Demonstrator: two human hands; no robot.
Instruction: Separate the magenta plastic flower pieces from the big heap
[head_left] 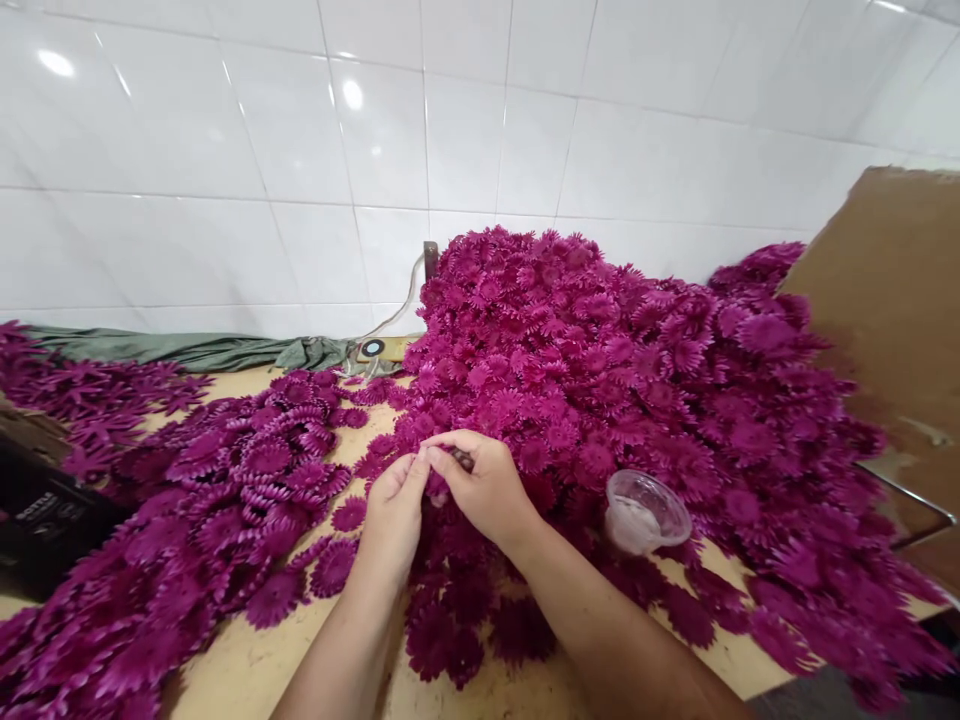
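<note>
My left hand (396, 500) and my right hand (486, 485) meet at the fingertips over the table, thumbs and fingers pinched together. Whatever lies between the tips is too small and covered to name. A small brownish thing shows inside the curled fingers of my right hand. Just behind both hands rises a tall heap of magenta artificial flower heads (547, 350). More flower heads (442, 630) lie on the table beneath my wrists. To the right of my right forearm, a clear plastic cup (646, 515) with whitish contents sits tilted among the flowers.
Another spread of flower pieces (247, 480) covers the left side, beside a black box (45, 510). Cardboard (892, 350) stands at the right. A green cloth (180, 348) runs along the tiled wall (487, 130). Wooden tabletop (217, 665) shows between the heaps.
</note>
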